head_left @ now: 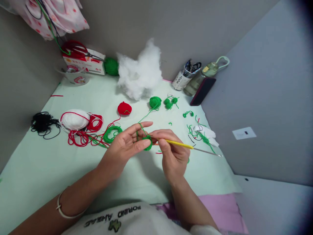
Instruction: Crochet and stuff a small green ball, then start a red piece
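Near the middle of the view, a small green crochet piece (147,144) is pinched between the thumb and fingers of my left hand (124,143). Green yarn loops round my left fingers and runs back to a green yarn ball (155,102). My right hand (173,153) grips a crochet hook (178,144) with a yellow handle, held like a pen. One metal end of the hook points right; the other end is at the green piece, where its tip is partly hidden by my fingers.
White stuffing (140,73) lies at the back. Red yarn (124,108), white yarn (75,119) and black yarn (44,123) lie left. At right are a pen cup (181,80), bottle (195,84), phone (203,91) and green scraps (204,138). Scissors (75,49) rest at back left.
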Demonstrator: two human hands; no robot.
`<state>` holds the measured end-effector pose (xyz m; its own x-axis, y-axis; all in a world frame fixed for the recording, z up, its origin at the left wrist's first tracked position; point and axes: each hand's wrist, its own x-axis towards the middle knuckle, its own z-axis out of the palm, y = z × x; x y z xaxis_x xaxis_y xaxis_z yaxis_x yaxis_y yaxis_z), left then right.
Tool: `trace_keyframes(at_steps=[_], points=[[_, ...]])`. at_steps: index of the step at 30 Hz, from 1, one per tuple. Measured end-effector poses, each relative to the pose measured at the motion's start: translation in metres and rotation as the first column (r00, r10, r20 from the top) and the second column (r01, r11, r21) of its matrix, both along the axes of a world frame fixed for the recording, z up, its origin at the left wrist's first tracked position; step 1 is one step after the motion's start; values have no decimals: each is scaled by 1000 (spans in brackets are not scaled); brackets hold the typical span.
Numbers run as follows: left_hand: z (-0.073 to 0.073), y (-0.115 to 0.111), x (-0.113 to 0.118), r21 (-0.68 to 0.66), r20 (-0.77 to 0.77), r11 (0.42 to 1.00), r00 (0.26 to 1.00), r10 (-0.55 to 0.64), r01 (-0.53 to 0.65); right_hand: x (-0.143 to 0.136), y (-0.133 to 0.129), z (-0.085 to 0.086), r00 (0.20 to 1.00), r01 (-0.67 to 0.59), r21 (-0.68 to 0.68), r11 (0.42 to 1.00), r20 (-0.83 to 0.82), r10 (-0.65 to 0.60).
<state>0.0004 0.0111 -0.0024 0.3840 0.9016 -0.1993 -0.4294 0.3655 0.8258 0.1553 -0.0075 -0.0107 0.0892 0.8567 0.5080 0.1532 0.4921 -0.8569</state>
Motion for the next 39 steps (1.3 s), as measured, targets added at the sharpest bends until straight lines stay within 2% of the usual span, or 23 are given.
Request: trace_keyframes(at_steps=[2,4,5,7,9,11,12,16,23,27,33,39], points=[[-1,0,1,-4,12,999,999,36,-36,-1,-3,-3,976,56,112,992,204,-78],[-2,2,1,-70,85,997,996,-11,17,0,-6,-4,922,72,230,971,355,-153],[-2,3,0,-120,128,991,991,-43,59,0,-7,-4,911,73,264,962,375,-172],[-3,6,-2,-197,194,975,979,-68,107,1,-6,-2,948,98,244,965,272,-165],[-3,7,-4,-212,219,973,975,-47,95,1,-3,2,993,105,109,989,35,-109],[-3,7,-5,-168,191,984,981,-25,58,0,0,4,982,21,-43,999,-185,-29],[-3,7,-5,-130,152,991,988,-19,39,0,1,4,971,-30,-90,995,-239,8],[-2,4,-5,27,-52,1000,999,-8,10,0,3,1,973,-83,-153,985,-225,48],[-4,5,-12,116,-133,993,991,-18,34,3,8,3,856,-274,-255,927,-503,115],[-3,5,-12,148,-201,989,980,14,16,3,9,5,851,-291,-243,925,-509,134],[6,4,-11,195,-294,981,955,36,23,8,4,2,922,-240,-177,955,-348,167],[7,5,-10,279,-434,960,894,113,14,5,3,3,964,-152,-108,982,-236,123]])
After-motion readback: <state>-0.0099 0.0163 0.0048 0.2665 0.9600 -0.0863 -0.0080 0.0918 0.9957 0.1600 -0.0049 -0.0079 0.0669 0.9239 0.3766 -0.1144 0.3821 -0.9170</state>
